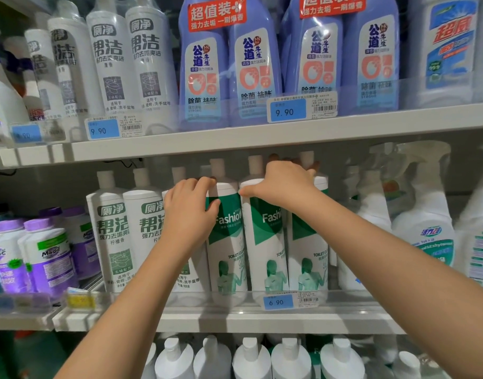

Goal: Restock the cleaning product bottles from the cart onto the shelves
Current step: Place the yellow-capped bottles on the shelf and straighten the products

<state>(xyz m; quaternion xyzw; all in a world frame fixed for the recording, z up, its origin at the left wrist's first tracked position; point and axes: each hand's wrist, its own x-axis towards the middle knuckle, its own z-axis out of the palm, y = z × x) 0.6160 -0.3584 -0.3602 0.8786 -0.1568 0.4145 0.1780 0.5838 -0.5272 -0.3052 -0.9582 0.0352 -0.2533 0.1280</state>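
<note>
On the grey metal middle shelf (235,320), the left hand (191,214) curls fingers and thumb round the shoulder of a tall white-and-green plastic toilet-cleaner bottle (226,250), the right hand (284,184) clamps the neighbouring bottle (265,242) likewise; both are probably full, heavy, rigid and slick, so best gripped there.

Bottles (227,255) abreast on shelf (235,320)

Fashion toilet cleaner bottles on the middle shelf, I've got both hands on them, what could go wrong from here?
Both the left hand and right hand grip high, at the shoulders of the left Fashion bottle and middle Fashion bottle; either could tip forward over the low clear rail. The caps sit close under the upper shelf, so lifting may knock them.
</note>
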